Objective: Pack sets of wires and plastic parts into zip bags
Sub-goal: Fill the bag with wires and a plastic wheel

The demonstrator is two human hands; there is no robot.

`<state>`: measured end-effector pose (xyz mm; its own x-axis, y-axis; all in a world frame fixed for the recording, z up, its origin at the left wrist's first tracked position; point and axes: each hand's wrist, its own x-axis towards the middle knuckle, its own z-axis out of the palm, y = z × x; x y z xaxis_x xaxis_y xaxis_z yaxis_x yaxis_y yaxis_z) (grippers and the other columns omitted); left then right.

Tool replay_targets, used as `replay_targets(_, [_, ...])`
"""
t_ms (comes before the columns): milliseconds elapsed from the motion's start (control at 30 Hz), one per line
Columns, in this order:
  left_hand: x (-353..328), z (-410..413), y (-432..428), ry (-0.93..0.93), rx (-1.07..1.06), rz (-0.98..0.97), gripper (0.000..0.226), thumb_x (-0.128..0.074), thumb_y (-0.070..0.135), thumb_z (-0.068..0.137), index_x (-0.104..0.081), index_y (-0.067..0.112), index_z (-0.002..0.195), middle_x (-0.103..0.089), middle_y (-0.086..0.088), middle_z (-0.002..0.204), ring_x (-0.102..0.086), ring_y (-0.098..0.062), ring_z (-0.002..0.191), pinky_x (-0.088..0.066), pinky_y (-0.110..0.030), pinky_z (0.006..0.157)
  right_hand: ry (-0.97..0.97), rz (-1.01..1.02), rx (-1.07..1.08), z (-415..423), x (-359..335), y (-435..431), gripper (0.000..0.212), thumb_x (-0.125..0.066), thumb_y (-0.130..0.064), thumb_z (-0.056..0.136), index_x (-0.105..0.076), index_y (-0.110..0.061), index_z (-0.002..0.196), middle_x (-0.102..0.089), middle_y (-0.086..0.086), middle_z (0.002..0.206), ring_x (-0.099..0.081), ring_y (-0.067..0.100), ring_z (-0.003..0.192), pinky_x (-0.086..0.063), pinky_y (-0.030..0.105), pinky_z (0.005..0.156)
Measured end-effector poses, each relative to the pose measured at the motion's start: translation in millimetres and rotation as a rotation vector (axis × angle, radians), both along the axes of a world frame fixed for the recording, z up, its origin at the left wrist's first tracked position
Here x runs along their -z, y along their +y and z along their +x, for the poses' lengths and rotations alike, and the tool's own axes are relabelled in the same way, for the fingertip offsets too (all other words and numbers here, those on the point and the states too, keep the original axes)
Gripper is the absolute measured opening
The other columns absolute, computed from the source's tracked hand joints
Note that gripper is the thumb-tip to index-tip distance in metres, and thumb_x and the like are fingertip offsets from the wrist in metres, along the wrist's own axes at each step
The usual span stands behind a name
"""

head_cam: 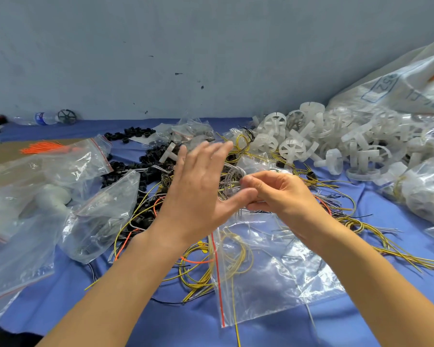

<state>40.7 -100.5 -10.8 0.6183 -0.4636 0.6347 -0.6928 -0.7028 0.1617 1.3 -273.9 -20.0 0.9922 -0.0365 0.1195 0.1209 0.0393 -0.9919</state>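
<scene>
My right hand (278, 194) pinches a small coil of grey wires (232, 176) above the middle of the table. My left hand (198, 186) is spread flat beside it, fingers straight, its thumb touching the right hand's fingers. Below both hands lies a clear zip bag (273, 271) with a red strip along its left edge, and yellow wire shows through it. Loose yellow-green wires (198, 266) and an orange wire (196, 260) lie tangled on the blue cloth. White plastic wheel parts (293, 146) are heaped at the right back. Small black plastic rings (128, 132) are scattered behind the hands.
Several clear bags (98, 209) with parts lie at the left, and filled bags (426, 194) sit at the right edge. A large white sack (398, 83) leans on the wall at the right. Orange wires (40, 147) and a plastic bottle (44, 118) lie at the far left.
</scene>
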Motion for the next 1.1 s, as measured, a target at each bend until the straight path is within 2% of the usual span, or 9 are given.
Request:
replay_targets(100, [7,-1,-1,0.208,-0.036,0.046,0.095,-0.044,0.074,0.079,-0.016,0.023,0.154,-0.052,0.007,0.134,-0.038,-0.012,0.134,-0.004,-0.049,0.122,-0.007,0.056,-0.008,-1,2,4,0.024,-0.068,-0.025,0.085,-0.072,-0.004,0.095,-0.07,0.013,0.083,-0.069,0.022,0.08,-0.059,0.033,0.082])
replay_targets(167, [9,0,-1,0.319,0.001,-0.021,0.087,-0.054,0.065,0.083,-0.018,0.027,0.153,-0.056,0.009,0.126,-0.046,-0.011,0.126,-0.02,-0.042,0.118,-0.002,0.099,-0.028,-3,3,5,0.023,-0.067,-0.023,0.087,-0.071,-0.003,0.097,-0.07,0.01,0.082,-0.069,0.021,0.08,-0.059,0.031,0.08])
replay_targets(267, [7,-2,-2,0.5,0.115,-0.143,0.075,-0.065,0.045,0.087,-0.026,0.029,0.15,-0.064,0.01,0.114,-0.059,-0.002,0.101,-0.044,-0.019,0.088,0.006,0.173,-0.068,-6,0,6,0.023,-0.065,-0.021,0.088,-0.071,-0.003,0.1,-0.075,0.012,0.089,-0.072,0.021,0.083,-0.057,0.025,0.076])
replay_targets(333, [6,-5,0,0.545,0.141,-0.182,0.069,-0.065,0.034,0.089,-0.031,0.028,0.149,-0.067,0.011,0.101,-0.061,0.002,0.081,-0.048,-0.018,0.077,0.014,0.215,-0.081,-7,-2,6,0.027,-0.066,-0.024,0.085,-0.07,-0.003,0.101,-0.075,0.017,0.096,-0.073,0.025,0.089,-0.057,0.024,0.076])
replay_targets(533, [7,-10,15,0.543,0.234,-0.232,0.038,-0.053,0.027,0.099,-0.051,0.028,0.136,-0.061,0.002,0.073,-0.06,-0.012,0.062,-0.052,-0.04,0.069,0.068,0.297,-0.07,-8,-3,7,0.041,-0.065,-0.03,0.084,-0.069,0.0,0.111,-0.072,0.021,0.107,-0.072,0.027,0.097,-0.057,0.026,0.079])
replay_targets(667, [13,-11,29,0.277,0.14,-0.149,0.029,-0.047,0.027,0.102,-0.062,0.017,0.125,-0.065,0.004,0.094,-0.059,-0.012,0.085,-0.045,-0.025,0.075,0.117,0.339,-0.042,-7,-1,15,0.042,-0.066,-0.031,0.083,-0.068,0.002,0.108,-0.071,0.023,0.105,-0.072,0.022,0.088,-0.057,0.024,0.072])
replay_targets(800, [19,-12,42,0.269,0.104,-0.062,0.02,-0.04,0.032,0.104,-0.049,0.028,0.087,-0.048,0.013,0.073,-0.047,-0.008,0.065,-0.03,-0.028,0.062,0.118,0.284,-0.06,-7,4,25,0.022,-0.065,-0.028,0.088,-0.073,-0.009,0.096,-0.073,0.012,0.091,-0.073,0.019,0.079,-0.058,0.025,0.067])
replay_targets(933, [13,-1,75,0.481,0.04,-0.006,0.03,-0.035,0.041,0.102,-0.044,0.031,0.075,-0.052,0.001,0.06,-0.047,-0.015,0.052,-0.041,-0.043,0.057,-0.171,-0.367,0.073,-12,11,24,0.016,-0.056,-0.019,0.099,-0.07,-0.022,0.105,-0.073,-0.007,0.099,-0.068,0.007,0.083,-0.052,0.022,0.072])
replay_targets(1100, [6,1,107,0.728,0.044,0.161,0.031,-0.043,0.031,0.101,-0.052,0.04,0.073,-0.052,0.006,0.059,-0.049,-0.009,0.055,-0.047,-0.04,0.065,-0.608,-1.247,-0.103,-20,31,30,0.048,-0.057,0.001,0.085,-0.066,-0.038,0.111,-0.047,-0.002,0.144,-0.043,0.021,0.131,-0.038,0.035,0.102])
